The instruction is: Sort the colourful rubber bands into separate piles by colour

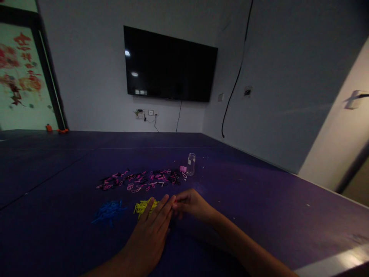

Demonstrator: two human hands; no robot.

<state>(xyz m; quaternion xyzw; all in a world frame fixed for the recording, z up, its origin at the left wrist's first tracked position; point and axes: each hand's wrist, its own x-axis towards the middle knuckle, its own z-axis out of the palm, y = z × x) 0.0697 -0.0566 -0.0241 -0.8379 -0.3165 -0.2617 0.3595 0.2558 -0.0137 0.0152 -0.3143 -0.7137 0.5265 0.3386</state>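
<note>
My left hand (152,231) is stretched out with its fingers extended, beside and partly over a pile of small yellow strips (143,206). Against its fingertips, my right hand (192,204) pinches with thumb and forefinger. A speck of red shows at the pinch, too small to name. To the left lies a heap of thin blue strips (108,211). Farther off, many small pink and black loops (140,179), like rubber bands, are scattered in a wide band. A clear jar (190,164) stands upright at their right end, next to a pink piece (183,169).
All of this lies on a wide dark purple surface (259,200), with a few pale specks on it. Beyond, a black television (170,65) hangs on the wall above sockets (145,113). A loose black cable (235,84) hangs down the right wall.
</note>
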